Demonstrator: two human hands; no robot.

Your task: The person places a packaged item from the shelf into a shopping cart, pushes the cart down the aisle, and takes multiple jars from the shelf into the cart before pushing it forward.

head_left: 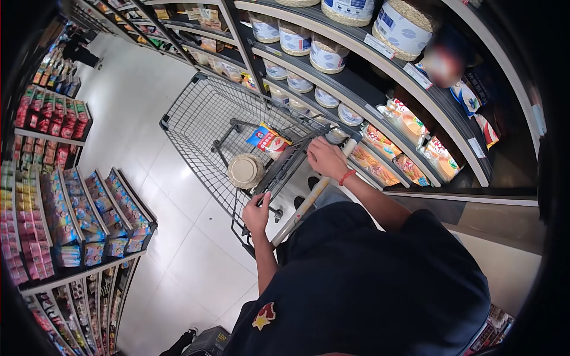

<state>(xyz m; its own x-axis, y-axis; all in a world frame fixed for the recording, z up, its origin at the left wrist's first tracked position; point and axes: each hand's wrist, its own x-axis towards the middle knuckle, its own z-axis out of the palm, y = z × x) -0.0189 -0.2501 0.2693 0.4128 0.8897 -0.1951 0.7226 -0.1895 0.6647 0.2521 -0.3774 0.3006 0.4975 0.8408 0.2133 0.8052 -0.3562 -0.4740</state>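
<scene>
Fingers (315, 148) on the right hand (328, 158) are bending over at the rear of the shopping cart (165, 122), close together, the wrist crossing the pale handle (301, 212); whether they are gripping anything, one can't tell from here. A red bracelet (347, 177) is circling that wrist. Over to the left hand (255, 217): it is hovering or resting by the near corner of the basket, just beside the other end of the handle, thumb standing a little apart from the fingers, and again it isn't showing whether they are closing on the wire or only touching it.

Down inside the cart, two items are riding! A round tub (245, 171) is showing its beige top, nearer the left hand, and a blue, red and yellow packet (268, 141) is lying just beyond it, nearer the shelving.

On the person's right, curving shelves (356, 89) are running close by the cart, carrying white-labelled tubs (328, 54) and bright bags (444, 159). Across the pale tiled floor (178, 255), on the left, a display of blue packets (62, 202) is standing, with red packets (53, 113) filling the racks farther along. In the distance, a person in dark clothing (80, 52) is appearing.
</scene>
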